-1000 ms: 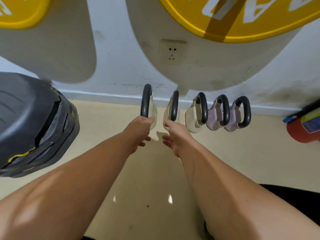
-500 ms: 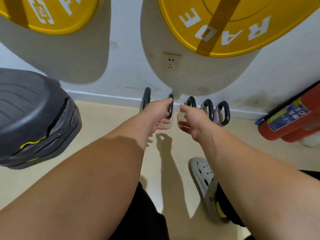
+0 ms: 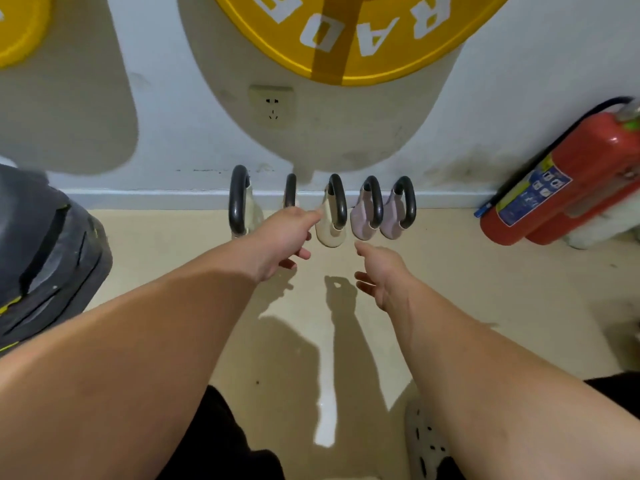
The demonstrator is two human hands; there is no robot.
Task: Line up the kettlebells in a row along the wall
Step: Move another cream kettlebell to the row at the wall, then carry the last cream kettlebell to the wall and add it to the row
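Both hands are now withdrawn from the kettlebell handles that were gripped or touched half a second earlier, and the right hand is pulled well clear of the row.

From left to right, a stack of black plates (image 3: pixel 45 258) is seen at the left edge, on the floor (image 3: pixel 485 289) near the wall (image 3: pixel 173 133). Five kettlebells are stood along the skirting board. The first kettlebell (image 3: pixel 239 202), the largest, is set a little apart from the others. The second kettlebell (image 3: pixel 290 190) is partly hidden behind the left hand (image 3: pixel 284 240); only its handle is shown. The left hand is held loosely open, with the forefinger extended toward the cream kettlebell (image 3: pixel 332 220) and the remaining fingers curled below; whether the fingertip is touching the cream body cannot be told. Nothing is gripped. To the right, two mauve kettlebells (image 3: pixel 367 216) are stood touching or just beside each other, handles turned edge-on. The right hand (image 3: pixel 381 275) is held open and relaxed, fingers slightly spread, apart from every kettlebell and empty. A red fire extinguisher (image 3: pixel 554 188) is leaned against the wall at the far right.

The task is judged to be nearly or fully complete: all five kettlebells in view are placed in one line against the wall, handles aligned alike. Only minor correction is judged to remain, namely closing the wider gap beside the first kettlebell, if even spacing is required.
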